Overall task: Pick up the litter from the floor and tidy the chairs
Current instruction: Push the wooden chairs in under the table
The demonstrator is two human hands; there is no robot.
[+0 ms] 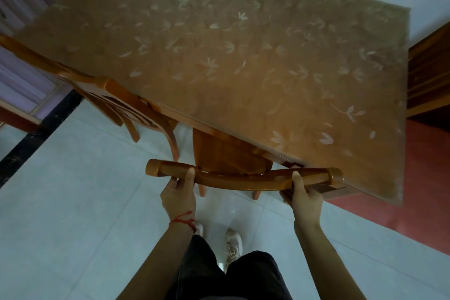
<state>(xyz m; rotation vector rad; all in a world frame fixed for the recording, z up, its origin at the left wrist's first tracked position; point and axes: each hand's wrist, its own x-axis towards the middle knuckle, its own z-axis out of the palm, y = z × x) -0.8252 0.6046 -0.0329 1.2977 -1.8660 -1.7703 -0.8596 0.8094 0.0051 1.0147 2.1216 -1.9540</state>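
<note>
In the head view, the person stands at the long edge of the counter (219,56), whose patterned cover is bare, and has both hands on the curved top rail of a wooden chair (243,176). The left hand (179,196) is clenched around the rail towards its left end, thumb on top and fingers wrapped beneath; the right hand (305,198) grasps it the same way near the right end. The chair's seat is already mostly under the counter, and the rail's right end sits just beside, perhaps touching, the counter's edge. A second chair (126,105) stands further left, its back against the counter. No litter shows on the visible part of the pale tiled floor (73,202). The chair looks like solid varnished timber, so it should be stiff and fairly heavy, and the glossy finish may be slippery. The two-handed hold, spread wide on the rail, seems the sensible grip for steering it straight. Its legs will likely scrape or catch on tile joints, so a slight lift may help.
</note>
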